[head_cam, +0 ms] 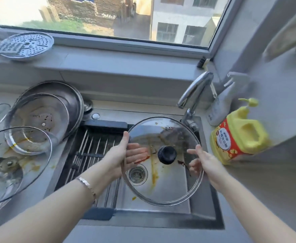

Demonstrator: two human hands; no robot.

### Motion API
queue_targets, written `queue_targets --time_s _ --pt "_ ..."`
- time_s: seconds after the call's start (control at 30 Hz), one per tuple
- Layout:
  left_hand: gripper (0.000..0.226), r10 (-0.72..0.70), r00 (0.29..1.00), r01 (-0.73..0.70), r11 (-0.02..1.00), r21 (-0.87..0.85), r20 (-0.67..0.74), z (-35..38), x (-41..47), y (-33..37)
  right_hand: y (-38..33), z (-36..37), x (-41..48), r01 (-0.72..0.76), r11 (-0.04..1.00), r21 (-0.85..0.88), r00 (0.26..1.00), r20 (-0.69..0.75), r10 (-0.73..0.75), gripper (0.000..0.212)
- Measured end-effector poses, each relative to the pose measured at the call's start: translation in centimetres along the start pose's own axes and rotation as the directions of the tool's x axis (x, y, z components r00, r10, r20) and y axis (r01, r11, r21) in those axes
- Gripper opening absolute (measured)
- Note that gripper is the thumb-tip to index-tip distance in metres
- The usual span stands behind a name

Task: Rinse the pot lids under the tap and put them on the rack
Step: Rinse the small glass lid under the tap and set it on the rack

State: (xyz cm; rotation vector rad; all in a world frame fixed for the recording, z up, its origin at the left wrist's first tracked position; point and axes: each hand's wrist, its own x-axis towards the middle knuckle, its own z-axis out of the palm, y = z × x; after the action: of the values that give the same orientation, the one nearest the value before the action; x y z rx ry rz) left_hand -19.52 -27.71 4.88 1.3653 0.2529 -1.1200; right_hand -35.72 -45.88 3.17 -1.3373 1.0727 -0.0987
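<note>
Glass, so we're going gently with this one. We've got the round clear glass pot lid (170, 183), steel-rimmed with a black plastic knob (167, 154), tilted up over the stainless steel sink (161, 220), and the drain shows right through it.

Our left hand (122, 153) pinches the rim at about 9 o'clock, thumb on the near face and straight fingers behind the glass. Our right hand (206, 162) holds the rim at 3 o'clock, fingers spread behind the pane.

Our read is that it's stiff, fairly weighty, and breakable if it knocks the curved chrome tap (194, 92) up at 1 o'clock. It's also greasy (orange and red sauce streaks all over), so we'd expect it to get slick once wet. Two hands on the rim looks safest to us, or the knob for a one-handed hold.

The black-framed rack of steel rods (91, 149) lies across the sink at 9 o'clock. More dirty glass and steel lids (38, 120) are piled on the counter beyond it.

Writing-wise, the yellow pump bottle (240, 137) at 3 o'clock has a red-and-white label, but it's too blurry for us to read.
</note>
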Motion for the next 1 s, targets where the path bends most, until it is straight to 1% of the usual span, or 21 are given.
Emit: queue_targets --time_s 0.1,0.13,0.2,0.23,0.3,0.37,0.43,0.5,0.63,0.7,0.77,0.9,1.0 --pt "0.055 0.089 0.986 -0.083 0.995 0.047 -0.138 2.3 0.1 -1.1 1.0 -2.6 3.1 -0.006 0.961 -0.275 0.996 -0.086 -0.019 0.040" --pt "0.055 0.114 0.976 -0.102 0.992 0.069 -0.187 2.8 0.1 -1.3 0.9 -3.0 4.0 0.001 0.952 -0.305 0.994 -0.105 -0.035 0.045" --pt "0.054 0.142 0.953 -0.126 0.989 0.077 -0.269 3.5 0.4 -1.5 0.0 -3.3 5.9 0.000 0.954 -0.301 0.993 -0.116 -0.037 0.056" --pt "0.054 0.144 0.943 -0.129 0.989 0.068 -0.301 3.7 0.6 -1.4 -0.7 -3.3 6.9 -0.017 0.963 -0.270 0.993 -0.118 -0.016 0.060" --pt "0.054 0.136 0.931 -0.128 0.991 0.047 -0.337 4.1 1.1 -1.1 -2.2 -3.1 8.9 -0.118 0.977 -0.177 0.988 -0.116 0.099 0.070" --pt "0.054 0.130 0.929 -0.127 0.991 0.032 -0.345 4.5 1.7 -0.6 -3.6 -2.6 10.6 -0.225 0.961 -0.160 0.973 -0.078 0.215 0.074" --pt "0.053 0.131 0.929 -0.124 0.991 0.043 -0.346 4.9 2.5 0.0 -4.5 -2.0 12.1 -0.277 0.941 -0.196 0.961 -0.060 0.270 0.070" --pt "0.054 0.139 0.928 -0.123 0.990 0.067 -0.346 5.3 3.0 0.5 -4.5 -1.5 13.3 -0.294 0.929 -0.224 0.956 -0.072 0.285 0.064" --pt "0.054 0.128 0.925 -0.098 0.990 0.101 -0.358 6.0 4.5 1.7 -4.3 -0.7 15.3 -0.326 0.903 -0.279 0.943 -0.160 0.291 0.046" --pt "0.055 0.116 0.925 -0.084 0.991 0.103 -0.362 6.1 5.3 2.1 -4.0 -0.4 15.9 -0.364 0.893 -0.264 0.925 -0.217 0.313 0.040" --pt "0.054 0.103 0.927 -0.072 0.993 0.098 -0.361 6.4 5.9 2.2 -3.5 -0.1 16.7 -0.374 0.899 -0.226 0.915 -0.249 0.318 0.040" --pt "0.053 0.084 0.934 -0.063 0.995 0.071 -0.348 6.9 6.9 2.5 -2.1 0.1 18.2 -0.334 0.918 -0.214 0.918 -0.295 0.266 0.045" --pt "0.055 0.079 0.940 -0.058 0.996 0.074 -0.332 6.9 7.1 2.6 -1.7 -0.1 18.0 -0.305 0.930 -0.204 0.924 -0.302 0.237 0.041"
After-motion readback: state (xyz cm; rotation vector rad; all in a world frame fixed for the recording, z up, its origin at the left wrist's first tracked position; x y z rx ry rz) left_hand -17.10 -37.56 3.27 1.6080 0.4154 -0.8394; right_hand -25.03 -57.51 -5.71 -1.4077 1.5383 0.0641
